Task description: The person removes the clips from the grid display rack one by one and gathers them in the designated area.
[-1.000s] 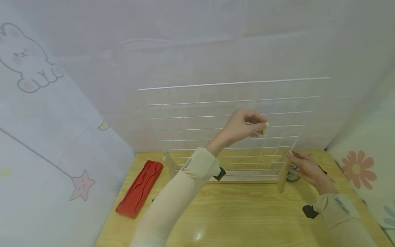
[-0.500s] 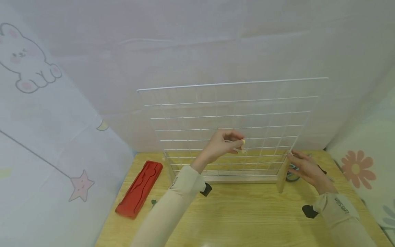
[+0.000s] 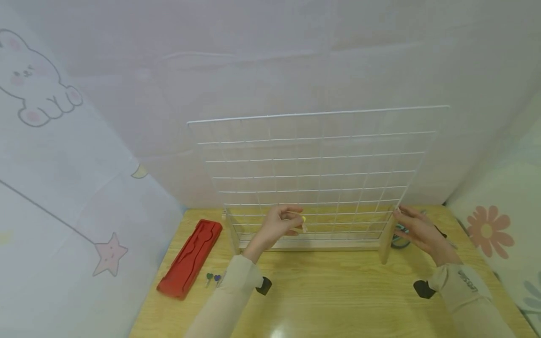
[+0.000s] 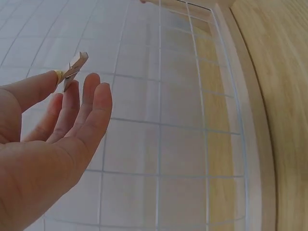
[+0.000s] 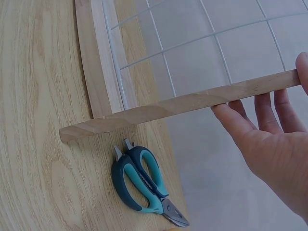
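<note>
My left hand (image 3: 272, 229) pinches a small wooden clothespin (image 4: 76, 67) with a yellow decoration on its end. Thumb and fingertips meet at the yellow end, and the clothespin's other end sticks out past them. In the head view this hand is in front of the lower part of a white wire grid (image 3: 319, 113). The grid stands upright in a wooden base. My right hand (image 3: 418, 231) grips the upper part of the base's right wooden post (image 5: 168, 107), thumb on one side and fingers on the other.
A red moulded tray (image 3: 191, 260) lies left of the grid. Near it on the table are two small heart-topped pieces, one green (image 3: 209, 276) and one blue (image 3: 217, 278). Teal-handled scissors (image 5: 130, 185) lie beside the right post. A patterned cloth backdrop (image 3: 296, 61) surrounds the table.
My left hand has moved left and down across the grid, carrying the clothespin. The heart-topped pieces have come into view from behind the left sleeve. The right hand stays on the post.
</note>
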`<action>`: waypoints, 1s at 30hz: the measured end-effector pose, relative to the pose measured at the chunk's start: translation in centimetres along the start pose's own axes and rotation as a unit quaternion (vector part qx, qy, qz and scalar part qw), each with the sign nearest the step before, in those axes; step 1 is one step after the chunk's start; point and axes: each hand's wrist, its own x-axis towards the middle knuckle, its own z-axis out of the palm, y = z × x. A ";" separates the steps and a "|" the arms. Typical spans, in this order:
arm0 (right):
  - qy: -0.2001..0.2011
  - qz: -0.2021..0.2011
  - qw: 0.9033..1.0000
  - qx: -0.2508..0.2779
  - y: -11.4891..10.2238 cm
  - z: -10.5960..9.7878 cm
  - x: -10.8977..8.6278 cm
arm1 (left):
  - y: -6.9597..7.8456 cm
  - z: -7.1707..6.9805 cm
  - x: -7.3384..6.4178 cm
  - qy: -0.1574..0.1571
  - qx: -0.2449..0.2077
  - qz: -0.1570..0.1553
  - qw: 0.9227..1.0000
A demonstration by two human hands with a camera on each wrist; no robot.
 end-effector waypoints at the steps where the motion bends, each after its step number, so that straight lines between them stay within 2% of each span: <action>1: -0.001 -0.001 1.000 0.004 0.0 0.0 0.0 | -0.6 -0.2 -0.3 0.003 -0.003 -0.006 1.000; 6: 0.004 0.004 1.000 0.006 0.0 0.0 0.1 | -3.3 -1.0 -1.8 0.012 -0.019 -0.026 0.999; 10: 0.006 0.006 1.000 0.005 0.1 -0.1 0.2 | -5.4 -1.5 -3.3 0.020 -0.013 -0.041 0.999; 16: 0.004 0.004 1.000 0.014 0.1 0.0 0.1 | -7.8 -2.7 -5.9 0.029 -0.018 -0.068 0.997; 22: 0.005 0.004 1.000 0.007 0.1 0.0 0.0 | -9.7 -4.7 -9.0 0.059 -0.012 -0.100 0.993; 30: 0.005 0.002 1.000 0.008 0.1 0.0 0.0 | -12.4 -7.6 -13.1 0.108 -0.003 -0.140 0.984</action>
